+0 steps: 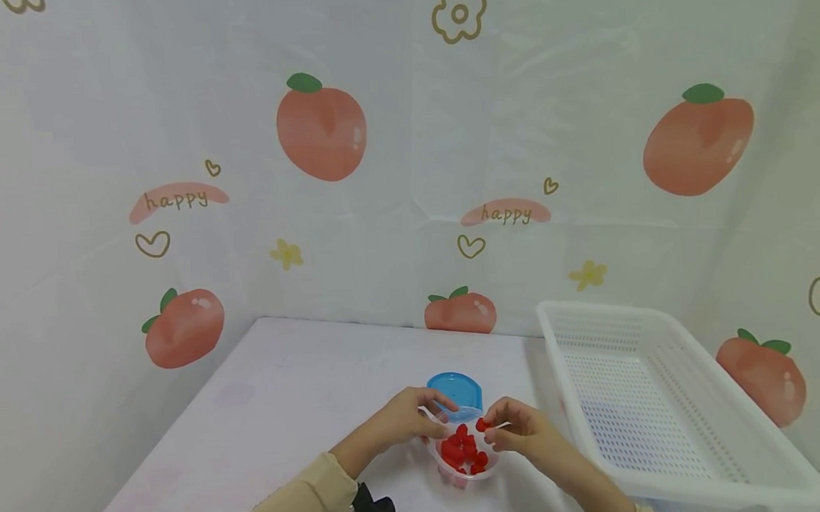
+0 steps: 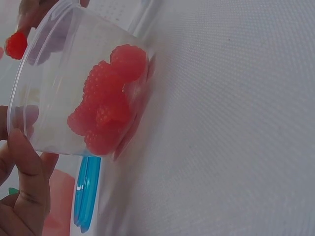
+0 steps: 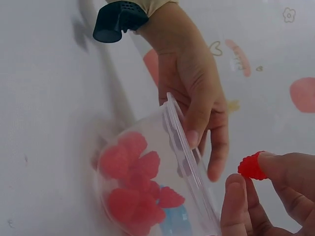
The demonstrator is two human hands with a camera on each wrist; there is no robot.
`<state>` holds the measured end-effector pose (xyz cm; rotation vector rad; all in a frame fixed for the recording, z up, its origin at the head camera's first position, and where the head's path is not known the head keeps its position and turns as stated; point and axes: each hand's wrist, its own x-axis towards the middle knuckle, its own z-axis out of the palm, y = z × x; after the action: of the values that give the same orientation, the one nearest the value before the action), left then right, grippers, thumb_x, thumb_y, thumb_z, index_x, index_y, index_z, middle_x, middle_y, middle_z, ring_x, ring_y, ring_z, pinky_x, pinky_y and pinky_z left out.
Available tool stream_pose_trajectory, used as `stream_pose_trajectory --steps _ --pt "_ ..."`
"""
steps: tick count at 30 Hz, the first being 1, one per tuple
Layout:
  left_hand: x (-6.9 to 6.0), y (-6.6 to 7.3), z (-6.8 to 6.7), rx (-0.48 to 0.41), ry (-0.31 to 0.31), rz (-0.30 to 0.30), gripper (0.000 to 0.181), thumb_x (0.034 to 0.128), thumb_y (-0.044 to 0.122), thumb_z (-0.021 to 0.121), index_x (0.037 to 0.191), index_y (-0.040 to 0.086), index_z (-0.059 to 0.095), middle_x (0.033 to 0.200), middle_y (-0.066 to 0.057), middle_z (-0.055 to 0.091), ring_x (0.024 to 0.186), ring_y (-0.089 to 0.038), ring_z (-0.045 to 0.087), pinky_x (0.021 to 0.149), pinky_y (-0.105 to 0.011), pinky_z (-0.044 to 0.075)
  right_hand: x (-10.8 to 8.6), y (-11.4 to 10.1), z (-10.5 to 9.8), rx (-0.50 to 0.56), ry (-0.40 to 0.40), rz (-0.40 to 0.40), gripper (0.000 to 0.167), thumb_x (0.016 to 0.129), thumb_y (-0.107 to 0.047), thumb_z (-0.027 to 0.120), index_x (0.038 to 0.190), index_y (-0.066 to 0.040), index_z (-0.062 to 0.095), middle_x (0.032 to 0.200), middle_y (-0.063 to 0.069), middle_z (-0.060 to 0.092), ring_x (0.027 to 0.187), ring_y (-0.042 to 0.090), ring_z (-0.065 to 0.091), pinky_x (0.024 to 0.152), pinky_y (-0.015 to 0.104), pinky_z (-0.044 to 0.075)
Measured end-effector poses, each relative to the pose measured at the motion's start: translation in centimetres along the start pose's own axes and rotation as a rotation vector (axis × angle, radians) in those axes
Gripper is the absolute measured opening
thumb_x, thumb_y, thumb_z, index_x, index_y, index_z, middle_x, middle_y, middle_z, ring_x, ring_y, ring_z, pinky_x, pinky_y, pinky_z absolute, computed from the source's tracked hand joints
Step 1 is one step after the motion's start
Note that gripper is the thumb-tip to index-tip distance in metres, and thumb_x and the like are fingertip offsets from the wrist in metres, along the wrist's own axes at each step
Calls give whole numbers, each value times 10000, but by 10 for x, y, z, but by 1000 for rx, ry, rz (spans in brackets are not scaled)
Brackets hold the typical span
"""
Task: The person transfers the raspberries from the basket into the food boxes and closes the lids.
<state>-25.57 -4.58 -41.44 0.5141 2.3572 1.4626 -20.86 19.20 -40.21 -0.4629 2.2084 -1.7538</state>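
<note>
A clear round plastic tub (image 1: 454, 479) stands upright on the table with several red raspberries (image 2: 106, 98) lying in its bottom. My left hand (image 1: 417, 417) pinches the tub's rim at its left side, with the thumb and fingers about the edge. Just above the tub's right side, my right hand (image 1: 523, 427) holds one raspberry (image 3: 253, 165) between thumb and fingertips. That raspberry is apart from those in the tub. Behind the tub lies a round blue lid (image 1: 455, 388), its near edge partly hidden by the tub and left hand.
To the right stands a large white perforated basket (image 1: 628, 460), close to the right forearm. The white tabletop (image 1: 279, 399) stretches to the left and back. A white curtain with printed fruit (image 1: 322, 134) hangs behind. A black wrist camera (image 1: 374, 507) sits by the left sleeve.
</note>
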Motion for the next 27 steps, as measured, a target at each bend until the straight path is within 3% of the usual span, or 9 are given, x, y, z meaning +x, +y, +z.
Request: stream_pose_trajectory --steps 15,27 --pt "-2 2 0 21 -1 -1 317 773 96 788 1065 187 701 981 -35 637 827 -185 596 646 -319 569 5 3 -4 -27 -69 -2 307 923 -140 627 1139 44 512 1116 171 602 947 281 632 834 349 564" --pt "-1 2 0 8 -1 -27 311 774 96 786 1057 193 701 970 -30 644 813 -181 602 644 -322 569 6 2 -3 -38 -67 -8 306 913 -152 643 1124 35 524 1087 170 617 915 259 644 823 385 568"
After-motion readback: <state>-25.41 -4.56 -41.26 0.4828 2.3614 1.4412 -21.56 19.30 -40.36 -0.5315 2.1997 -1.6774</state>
